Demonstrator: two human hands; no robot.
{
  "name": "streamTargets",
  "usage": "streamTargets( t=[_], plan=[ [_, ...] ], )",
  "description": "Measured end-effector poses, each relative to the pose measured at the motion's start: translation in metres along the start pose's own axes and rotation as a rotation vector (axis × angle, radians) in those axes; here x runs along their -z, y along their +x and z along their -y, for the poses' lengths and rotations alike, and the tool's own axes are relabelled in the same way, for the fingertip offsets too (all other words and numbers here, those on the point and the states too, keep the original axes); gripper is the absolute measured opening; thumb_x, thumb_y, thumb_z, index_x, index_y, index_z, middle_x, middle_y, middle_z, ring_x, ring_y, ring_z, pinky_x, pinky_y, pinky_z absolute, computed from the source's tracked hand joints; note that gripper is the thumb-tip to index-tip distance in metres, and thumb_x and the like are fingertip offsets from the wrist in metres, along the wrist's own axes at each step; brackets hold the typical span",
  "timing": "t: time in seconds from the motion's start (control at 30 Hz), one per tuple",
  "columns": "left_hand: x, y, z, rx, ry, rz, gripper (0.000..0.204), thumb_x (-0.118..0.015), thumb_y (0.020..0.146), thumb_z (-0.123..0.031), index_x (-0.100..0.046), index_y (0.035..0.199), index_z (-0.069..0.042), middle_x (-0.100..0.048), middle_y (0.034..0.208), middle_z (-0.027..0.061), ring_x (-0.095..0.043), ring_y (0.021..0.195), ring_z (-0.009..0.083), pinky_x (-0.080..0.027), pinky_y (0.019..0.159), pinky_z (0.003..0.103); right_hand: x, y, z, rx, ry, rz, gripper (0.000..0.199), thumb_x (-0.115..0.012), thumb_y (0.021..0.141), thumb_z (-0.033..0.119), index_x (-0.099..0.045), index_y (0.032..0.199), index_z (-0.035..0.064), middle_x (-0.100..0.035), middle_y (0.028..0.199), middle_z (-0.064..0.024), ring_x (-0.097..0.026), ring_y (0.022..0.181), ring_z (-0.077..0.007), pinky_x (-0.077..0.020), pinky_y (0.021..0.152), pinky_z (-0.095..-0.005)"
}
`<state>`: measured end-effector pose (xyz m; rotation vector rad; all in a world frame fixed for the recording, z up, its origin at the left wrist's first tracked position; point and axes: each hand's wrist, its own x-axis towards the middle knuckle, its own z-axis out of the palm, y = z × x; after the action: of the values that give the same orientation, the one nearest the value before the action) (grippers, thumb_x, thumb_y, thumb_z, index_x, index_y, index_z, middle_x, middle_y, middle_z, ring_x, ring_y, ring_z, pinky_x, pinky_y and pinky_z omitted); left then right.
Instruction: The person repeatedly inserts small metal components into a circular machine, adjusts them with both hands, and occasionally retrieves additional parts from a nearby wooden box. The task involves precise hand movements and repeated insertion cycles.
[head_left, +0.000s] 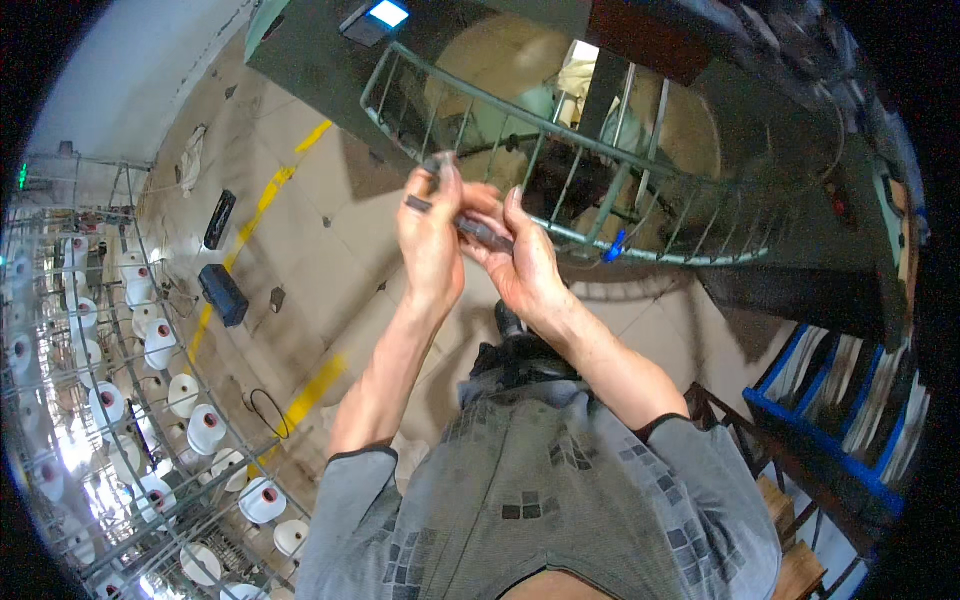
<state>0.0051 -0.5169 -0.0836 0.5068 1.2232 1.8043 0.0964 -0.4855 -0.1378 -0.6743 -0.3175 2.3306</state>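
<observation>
Both hands are raised close together at the middle of the view, in front of a green metal rail guard [540, 122]. My left hand [430, 235] is closed around a dark, slim rod-shaped tool [485, 234], and a dark stub pokes out by its palm. My right hand [530, 262] is closed on the thicker, ridged part of the same tool, thumb pointing up. Whether it is one piece or two is hidden by the fingers. Something small and dark shows at the left thumb tip, too blurred to name.
Behind the guard stands a large green machine [300, 45] with a lit screen [388, 13]. White yarn cones [207, 428] fill a wire rack at left. Dark blue boxes [223, 295] lie on the floor near a yellow line [312, 388]. A blue-edged rack [825, 445] stands at right.
</observation>
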Motion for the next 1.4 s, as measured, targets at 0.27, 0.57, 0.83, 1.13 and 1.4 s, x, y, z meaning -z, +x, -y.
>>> streamTargets(
  t=[0.27, 0.57, 0.83, 1.13, 1.4],
  plan=[
    [0.020, 0.037, -0.012, -0.013, 0.255, 0.397, 0.063, -0.050, 0.098, -0.046, -0.040, 0.136, 0.003, -0.072, 0.096, 0.0173, -0.066, 0.102, 0.0266, -0.052, 0.091, 0.039, -0.001, -0.008, 0.055, -0.262, -0.412, 0.097, 0.024, -0.053, 0.100, 0.020, -0.059, 0.108, -0.0018, -0.064, 0.088, -0.0080, -0.058, 0.067, -0.0100, -0.0447, 0.054, -0.0223],
    [-0.029, 0.048, 0.026, 0.024, -0.160, -0.059, 0.048, -0.069, 0.087, -0.001, -0.042, 0.127, 0.000, -0.065, 0.107, 0.0204, -0.067, 0.101, 0.0334, -0.061, 0.080, 0.038, 0.019, 0.009, 0.102, 0.207, -0.726, -0.015, 0.019, -0.065, 0.094, 0.013, -0.068, 0.106, -0.0022, -0.068, 0.081, -0.0043, -0.049, 0.057, -0.0041, -0.0366, 0.048, -0.0183],
    [-0.037, 0.088, 0.020, 0.251, -0.210, -0.038, 0.044, -0.061, 0.089, 0.006, -0.039, 0.127, 0.003, -0.059, 0.114, 0.0259, -0.066, 0.102, 0.0389, -0.063, 0.080, 0.041, 0.024, 0.040, 0.126, 1.238, -1.577, 0.106, 0.023, -0.067, 0.077, -0.007, -0.068, 0.100, -0.0022, -0.068, 0.086, -0.0164, -0.067, 0.075, -0.0302, -0.0533, 0.067, -0.0347],
    [-0.021, 0.153, 0.002, 0.184, -0.038, 0.129, 0.052, -0.065, 0.087, 0.006, -0.040, 0.132, 0.001, -0.069, 0.096, 0.0185, -0.071, 0.087, 0.0307, -0.063, 0.069, 0.031, 0.001, 0.077, 0.110, 0.617, -1.167, -0.167, 0.015, -0.067, 0.088, 0.001, -0.071, 0.102, -0.0008, -0.067, 0.080, -0.0021, -0.059, 0.071, -0.0081, -0.0464, 0.060, -0.0233],
    [-0.009, 0.198, -0.010, 0.203, 0.089, 0.287, 0.053, -0.065, 0.085, 0.008, -0.043, 0.133, 0.003, -0.070, 0.096, 0.0201, -0.072, 0.086, 0.0287, -0.063, 0.067, 0.029, -0.023, 0.095, 0.092, 0.524, -1.009, -0.376, 0.017, -0.075, 0.083, 0.003, -0.070, 0.098, -0.0013, -0.066, 0.082, -0.0001, -0.059, 0.072, -0.0058, -0.0482, 0.063, -0.0209]
  ],
)
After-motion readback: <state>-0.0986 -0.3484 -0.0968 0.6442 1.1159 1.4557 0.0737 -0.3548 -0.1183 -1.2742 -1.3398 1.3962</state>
